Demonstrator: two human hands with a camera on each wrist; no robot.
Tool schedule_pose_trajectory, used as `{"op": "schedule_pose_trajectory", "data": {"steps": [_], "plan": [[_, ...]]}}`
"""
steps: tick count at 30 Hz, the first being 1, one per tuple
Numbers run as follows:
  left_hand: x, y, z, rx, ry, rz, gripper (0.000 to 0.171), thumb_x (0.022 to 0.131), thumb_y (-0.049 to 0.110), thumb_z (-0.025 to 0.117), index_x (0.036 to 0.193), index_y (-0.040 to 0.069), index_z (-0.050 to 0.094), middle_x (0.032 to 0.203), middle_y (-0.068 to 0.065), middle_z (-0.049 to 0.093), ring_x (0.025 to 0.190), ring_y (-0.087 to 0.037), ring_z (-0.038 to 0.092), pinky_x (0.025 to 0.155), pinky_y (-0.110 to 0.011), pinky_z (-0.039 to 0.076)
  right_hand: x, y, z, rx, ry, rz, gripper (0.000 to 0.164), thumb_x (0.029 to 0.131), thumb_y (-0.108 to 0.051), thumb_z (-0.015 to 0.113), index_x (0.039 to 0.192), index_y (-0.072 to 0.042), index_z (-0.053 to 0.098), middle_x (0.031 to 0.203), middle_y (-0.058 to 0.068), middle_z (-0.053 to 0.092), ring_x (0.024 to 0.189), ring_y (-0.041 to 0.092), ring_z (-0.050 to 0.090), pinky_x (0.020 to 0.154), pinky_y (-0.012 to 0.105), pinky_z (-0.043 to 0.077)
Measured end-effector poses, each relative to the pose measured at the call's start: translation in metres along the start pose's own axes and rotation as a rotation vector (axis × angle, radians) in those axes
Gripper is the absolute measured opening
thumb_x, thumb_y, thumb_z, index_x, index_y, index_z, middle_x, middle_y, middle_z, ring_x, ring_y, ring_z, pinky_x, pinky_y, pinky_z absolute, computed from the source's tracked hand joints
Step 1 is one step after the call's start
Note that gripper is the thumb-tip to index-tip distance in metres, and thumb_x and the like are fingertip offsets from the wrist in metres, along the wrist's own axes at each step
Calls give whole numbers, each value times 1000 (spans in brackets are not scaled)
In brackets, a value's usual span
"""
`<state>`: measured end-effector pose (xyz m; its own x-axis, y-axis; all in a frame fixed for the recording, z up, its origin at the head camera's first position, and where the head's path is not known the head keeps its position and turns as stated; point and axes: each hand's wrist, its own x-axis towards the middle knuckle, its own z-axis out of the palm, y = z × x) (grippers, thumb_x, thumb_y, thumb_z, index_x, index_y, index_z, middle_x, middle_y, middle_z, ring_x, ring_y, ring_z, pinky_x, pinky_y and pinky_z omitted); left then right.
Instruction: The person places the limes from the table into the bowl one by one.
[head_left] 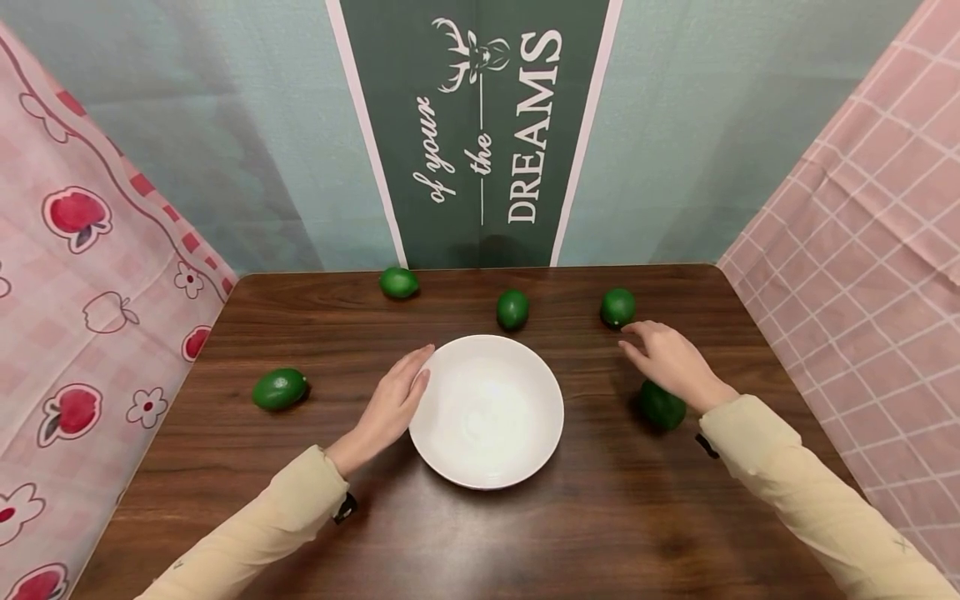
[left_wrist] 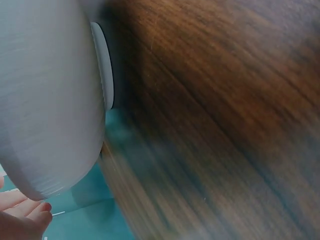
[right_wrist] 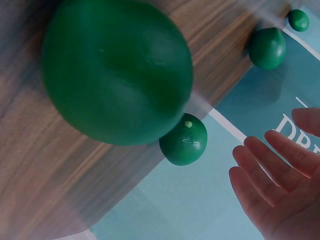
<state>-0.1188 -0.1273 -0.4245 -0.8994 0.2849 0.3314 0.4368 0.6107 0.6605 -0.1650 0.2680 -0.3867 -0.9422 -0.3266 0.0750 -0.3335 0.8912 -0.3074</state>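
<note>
A white bowl [head_left: 486, 412] sits at the middle of the wooden table. My left hand [head_left: 384, 407] lies against the bowl's left rim, its fingers fairly straight; the left wrist view has its fingertips at the rim and the bowl's outer side filling the left. On the right, my right hand [head_left: 667, 358] is held over the table with fingers spread and nothing between them. One lime [head_left: 618, 308] lies just beyond its fingertips. Another lime [head_left: 662, 406] is partly hidden under that hand and wrist, and looms large as the near lime [right_wrist: 117, 72] in the right wrist view.
Behind the bowl lies a lime [head_left: 513, 310], with another lime [head_left: 399, 283] farther left by the back edge. A third lime [head_left: 280, 389] rests left of my left hand. Cloth hangings surround the table [head_left: 480, 550]: a green printed panel [head_left: 480, 242] behind, pink cloth at both sides.
</note>
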Motion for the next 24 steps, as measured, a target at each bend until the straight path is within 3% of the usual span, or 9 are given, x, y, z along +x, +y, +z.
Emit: {"op": "schedule_pose_trajectory", "data": {"steps": [12, 24], "plan": [[-3, -4, 8, -16, 24, -1, 37, 96, 10, 42, 130, -1, 47, 130, -16, 50, 121, -27, 45, 102, -40, 35, -14, 7, 6, -1, -32, 32, 38, 94, -25, 50, 117, 6, 54, 113, 27, 55, 99, 41, 54, 77, 54, 46], [-3, -4, 12, -13, 67, 29, 36, 95, 6, 43, 129, -2, 48, 129, -17, 50, 119, -28, 47, 100, -39, 37, -27, 14, 14, -8, -35, 51, 36, 92, -20, 54, 116, 7, 55, 109, 27, 57, 93, 39, 57, 72, 50, 48]]}}
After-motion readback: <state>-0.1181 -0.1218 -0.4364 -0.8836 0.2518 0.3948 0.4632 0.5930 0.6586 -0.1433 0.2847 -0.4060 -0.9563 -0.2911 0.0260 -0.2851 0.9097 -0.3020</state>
